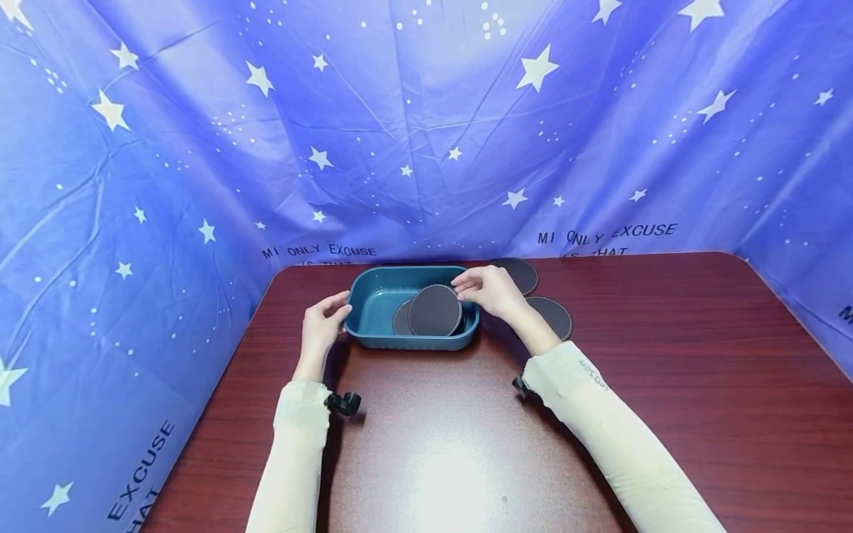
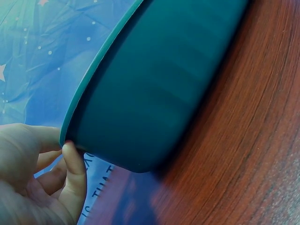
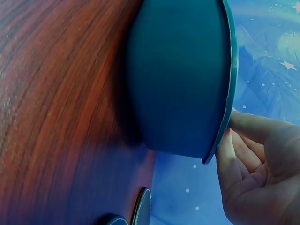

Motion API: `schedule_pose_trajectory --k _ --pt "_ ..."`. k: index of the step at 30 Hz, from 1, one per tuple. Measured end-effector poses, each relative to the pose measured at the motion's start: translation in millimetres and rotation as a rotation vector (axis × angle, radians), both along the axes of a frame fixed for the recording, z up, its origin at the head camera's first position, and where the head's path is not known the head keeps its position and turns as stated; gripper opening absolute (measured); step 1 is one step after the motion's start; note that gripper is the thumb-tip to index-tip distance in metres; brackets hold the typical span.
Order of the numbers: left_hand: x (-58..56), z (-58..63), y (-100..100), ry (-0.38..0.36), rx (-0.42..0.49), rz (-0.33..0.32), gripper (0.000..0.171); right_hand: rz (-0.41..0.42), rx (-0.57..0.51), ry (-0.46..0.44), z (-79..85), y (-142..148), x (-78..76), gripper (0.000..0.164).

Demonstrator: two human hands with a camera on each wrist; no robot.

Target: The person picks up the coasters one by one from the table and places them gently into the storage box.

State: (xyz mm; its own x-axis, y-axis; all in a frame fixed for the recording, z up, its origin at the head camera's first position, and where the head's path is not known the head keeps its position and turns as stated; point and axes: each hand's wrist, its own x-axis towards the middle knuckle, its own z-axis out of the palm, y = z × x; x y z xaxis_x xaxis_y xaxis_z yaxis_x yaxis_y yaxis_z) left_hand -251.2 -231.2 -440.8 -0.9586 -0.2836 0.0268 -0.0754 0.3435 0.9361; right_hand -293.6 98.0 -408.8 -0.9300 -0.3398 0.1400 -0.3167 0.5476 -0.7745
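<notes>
A teal oblong tub (image 1: 373,342) stands on the table. At its left end my left hand (image 1: 321,326) pinches the rim between thumb and fingers; the left wrist view shows the thumb (image 2: 75,164) just under the lip. Over the right end, my right hand (image 1: 492,290) holds a dark round coaster (image 1: 435,311) by its upper right edge, tilted inside the tub. Another coaster (image 1: 401,320) lies partly hidden behind it. In the right wrist view the tub wall (image 3: 183,84) hides the held coaster, and the fingertips meet right at the rim.
Two more dark coasters with stitched edges lie right of the tub, one at the back (image 1: 520,275) and one nearer (image 1: 553,318), partly behind the right forearm. The reddish-brown table (image 1: 666,355) is backed by a blue star-print cloth (image 1: 413,133).
</notes>
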Motion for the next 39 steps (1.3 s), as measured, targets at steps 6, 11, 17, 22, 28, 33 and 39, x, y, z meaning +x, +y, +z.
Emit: schedule_pose_trajectory --k 6,11,17,22,28,33,39 --pt "-0.3 1.5 2 0.002 0.007 -0.001 0.034 0.026 -0.061 -0.011 -2.2 1 0.0 0.027" --pt "-0.2 1.4 2 0.006 0.004 0.003 0.034 0.067 -0.127 -0.04 -3.0 6 0.5 0.031" --pt "1.6 0.3 2 -0.005 0.01 0.008 0.034 0.133 -0.182 -0.074 -4.6 16 1.7 0.038" --pt "2.2 0.6 2 0.009 0.01 0.0 0.034 0.153 -0.239 -0.107 -6.2 26 4.0 0.041" --pt "1.9 0.8 2 0.009 0.018 -0.002 0.035 0.153 -0.298 -0.121 -8.8 42 5.4 0.044" --pt "2.3 1.7 2 0.005 0.014 -0.001 0.035 0.135 -0.295 -0.104 -10.4 55 5.3 0.043" --pt "4.0 3.7 2 0.002 0.026 -0.004 0.036 0.101 -0.279 -0.121 -10.8 72 7.1 0.044"
